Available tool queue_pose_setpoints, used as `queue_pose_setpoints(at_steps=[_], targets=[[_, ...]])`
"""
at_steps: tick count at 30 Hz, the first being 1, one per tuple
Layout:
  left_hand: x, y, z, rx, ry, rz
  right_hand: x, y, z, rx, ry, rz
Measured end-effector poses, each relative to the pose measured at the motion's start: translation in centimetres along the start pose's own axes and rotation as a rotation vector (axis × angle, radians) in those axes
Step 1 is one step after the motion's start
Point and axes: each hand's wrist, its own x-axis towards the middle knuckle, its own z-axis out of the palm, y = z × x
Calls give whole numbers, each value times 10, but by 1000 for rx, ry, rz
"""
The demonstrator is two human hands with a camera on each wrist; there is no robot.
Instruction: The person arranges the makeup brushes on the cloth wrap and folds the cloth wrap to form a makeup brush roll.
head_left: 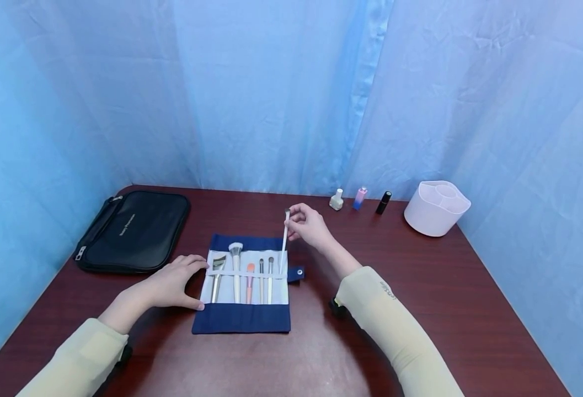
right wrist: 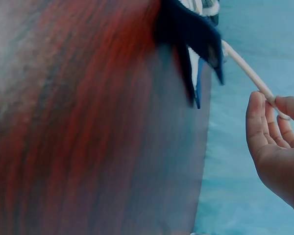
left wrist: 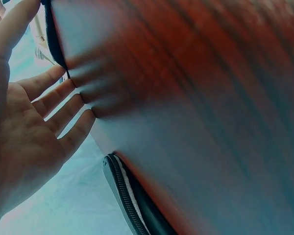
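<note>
A navy and white brush roll (head_left: 241, 320) lies unrolled on the table, with several makeup brushes tucked under its elastic band. Among them are a fan-like brush (head_left: 219, 263), a thick white-tipped brush (head_left: 236, 249) and a pink-headed brush (head_left: 250, 270). My right hand (head_left: 308, 225) pinches a thin white makeup brush (head_left: 284, 237) near its bristle end, at the roll's right side. In the right wrist view its pale handle (right wrist: 250, 72) slants down to the roll. My left hand (head_left: 174, 282) rests at the roll's left edge, fingers spread and fairly straight.
A black zip case (head_left: 134, 229) lies at the left. Along the back stand a white bottle (head_left: 336, 200), a pink and blue tube (head_left: 359, 198) and a black tube (head_left: 383, 203). A white divided holder (head_left: 432, 212) stands at the right edge. Blue curtains hang behind the table.
</note>
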Motion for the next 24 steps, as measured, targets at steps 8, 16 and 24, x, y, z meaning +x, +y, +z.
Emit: queue_pose_setpoints(at_steps=[8, 16, 24], targets=[[0, 1, -2, 0, -4, -2, -4, 5, 2, 36, -66, 89], [0, 1, -2, 1, -9, -6, -10, 12, 2, -23, -177, 145], [1, 0, -1, 4, -6, -9, -16, 20, 3, -226, -287, 80]])
